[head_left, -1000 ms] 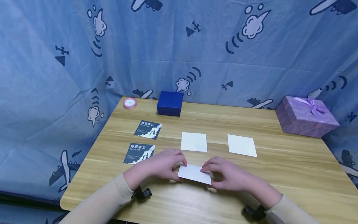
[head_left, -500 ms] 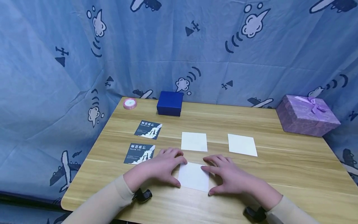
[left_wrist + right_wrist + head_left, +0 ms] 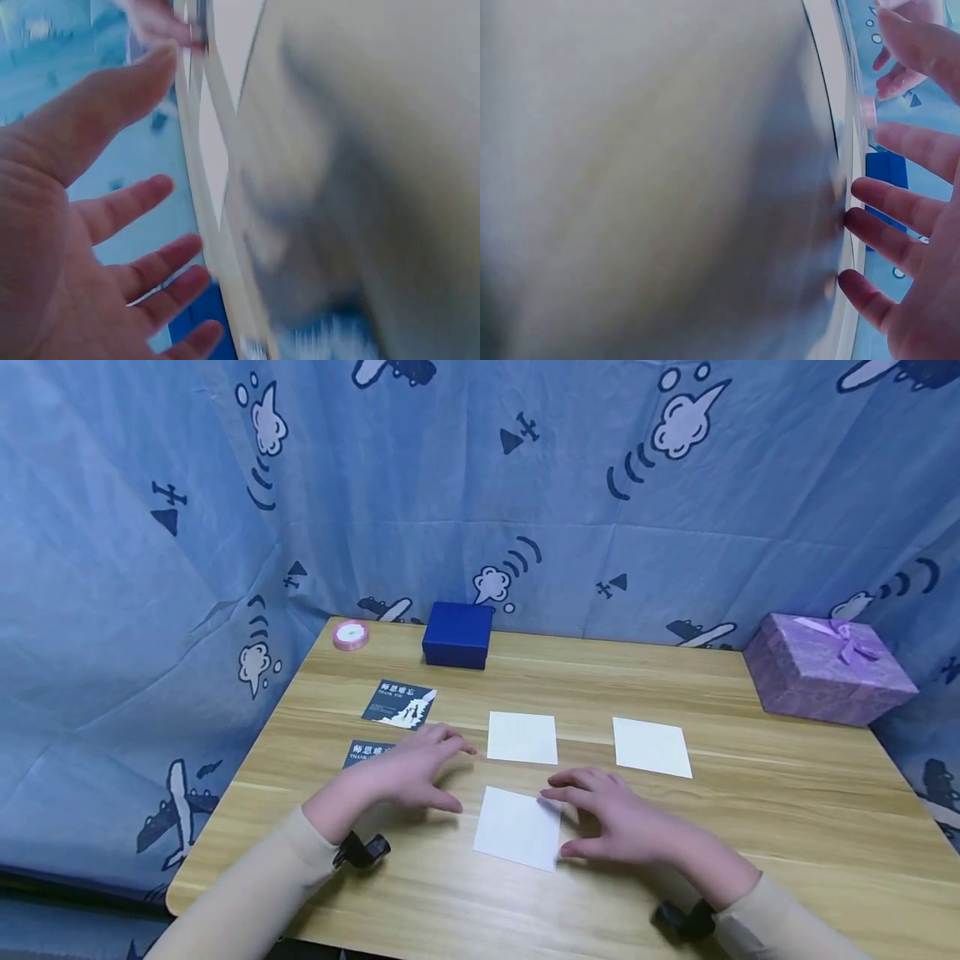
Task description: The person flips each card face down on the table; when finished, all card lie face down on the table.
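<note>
The wood table [image 3: 592, 677] is biggest. On it, far to the right, sits a purple box [image 3: 821, 681] with a bow [image 3: 850, 645]. My left hand [image 3: 412, 770] is open with nothing in it. My right hand [image 3: 615, 820] is open too, fingers apart. The nearest white card [image 3: 516, 828] lies flat between them; I can't tell if my right fingers touch it. A pink roll [image 3: 350, 636] sits far left.

The head view looks forward and down from above the near edge of the surface [image 3: 750, 835], far enough back to take in the far edge and the curtain [image 3: 420, 468]. The left wrist view, close by the left hand [image 3: 416, 768], and the right wrist view, close by the right hand [image 3: 618, 818], sit low, turned sideways, facing the far edge; all three share the blue box [image 3: 457, 635].
</note>
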A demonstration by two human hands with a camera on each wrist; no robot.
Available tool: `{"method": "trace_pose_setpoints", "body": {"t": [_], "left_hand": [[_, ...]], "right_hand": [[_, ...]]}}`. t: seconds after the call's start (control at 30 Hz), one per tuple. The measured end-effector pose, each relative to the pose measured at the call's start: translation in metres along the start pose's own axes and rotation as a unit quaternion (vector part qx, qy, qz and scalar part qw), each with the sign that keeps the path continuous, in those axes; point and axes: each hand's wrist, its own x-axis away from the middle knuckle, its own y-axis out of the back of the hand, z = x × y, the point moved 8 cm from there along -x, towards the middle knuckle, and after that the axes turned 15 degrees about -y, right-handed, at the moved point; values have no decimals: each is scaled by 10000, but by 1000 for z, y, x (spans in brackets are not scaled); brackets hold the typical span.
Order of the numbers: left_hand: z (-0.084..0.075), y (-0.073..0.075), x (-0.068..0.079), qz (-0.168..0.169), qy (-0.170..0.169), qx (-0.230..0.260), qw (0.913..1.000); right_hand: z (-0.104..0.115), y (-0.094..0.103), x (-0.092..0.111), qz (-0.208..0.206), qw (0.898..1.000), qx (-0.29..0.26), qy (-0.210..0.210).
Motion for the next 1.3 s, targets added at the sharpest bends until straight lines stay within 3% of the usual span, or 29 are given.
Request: {"method": "trace_pose_setpoints", "body": {"t": [0.13, 0.27, 0.4, 0.53, 0.7, 0.83, 1.0, 1.1, 1.3], "left_hand": [[46, 34, 17, -583, 436, -48, 9973], [99, 61, 32, -850, 885, -143, 9923], [140, 74, 38, -798, 1158, -58, 9900], [162, 75, 44, -534, 1468, 41, 9877], [184, 77, 50, -306, 1868, -121, 9819], [195, 73, 44, -253, 2042, -297, 9782], [190, 63, 23, -276, 1877, -332, 9813], [186, 56, 15, -258, 1723, -244, 9844], [190, 59, 17, -370, 1782, -306, 9828]], "right_hand": [[-1, 7, -10, 42, 9999, -152, -24], [-5, 14, -22, 2, 9993, -351, -115], [-7, 17, -33, 5, 9984, -527, -197], [-6, 17, -53, 202, 9971, -653, -322], [1, 19, -102, 327, 9960, -603, -581], [11, 16, -145, 415, 9951, -501, -751], [19, 8, -181, 615, 9924, -409, -985], [24, -2, -199, 651, 9918, -63, -1095], [40, -22, -234, 521, 9906, 354, -1217]]}}
